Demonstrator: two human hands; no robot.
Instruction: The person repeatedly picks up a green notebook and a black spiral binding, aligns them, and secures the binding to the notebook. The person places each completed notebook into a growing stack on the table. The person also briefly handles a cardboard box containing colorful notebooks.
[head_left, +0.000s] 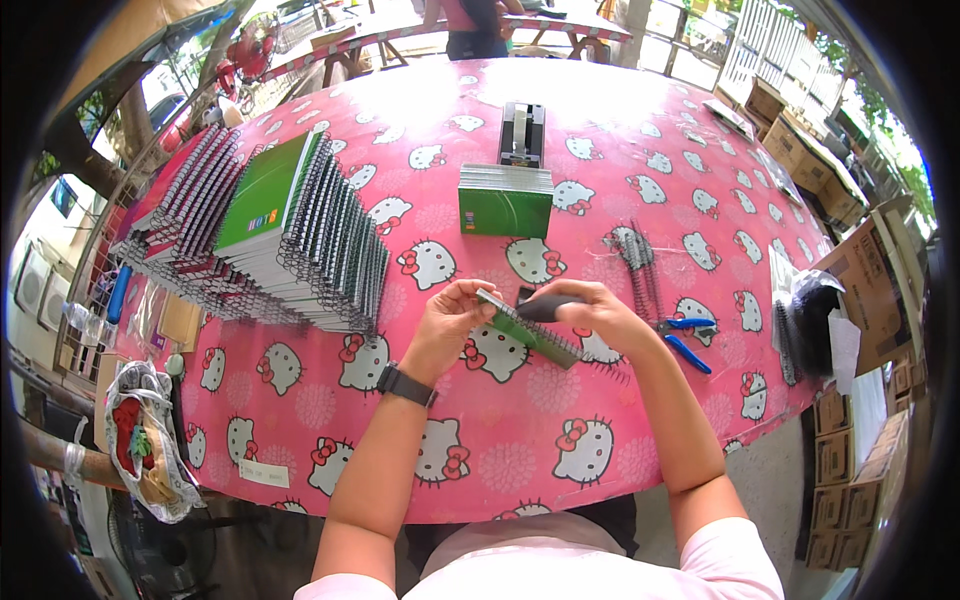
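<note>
A small green notebook (550, 345) is held tilted above the table, its long edge with a dark wire spiral turned up. My left hand (452, 328) pinches its far-left end between thumb and fingers. In my right hand (610, 318) is a black-handled tool (550, 308), pressed close to the spiral edge; its working end is mostly hidden. To the right of this hand lie blue-handled pliers (688, 342) with their handles apart. Loose dark wire spirals (640, 262) rest just beyond them. A block of green booklets (505, 210) stands ahead of my hands.
Green spiral notebooks (265, 195) and maroon ones (180, 205) form tall stacks at the left. A black tape dispenser (522, 135) stands behind the green booklets. More spirals (785, 335) lie at the right edge, near cardboard boxes (860, 290). A plastic bag (145, 440) hangs at lower left.
</note>
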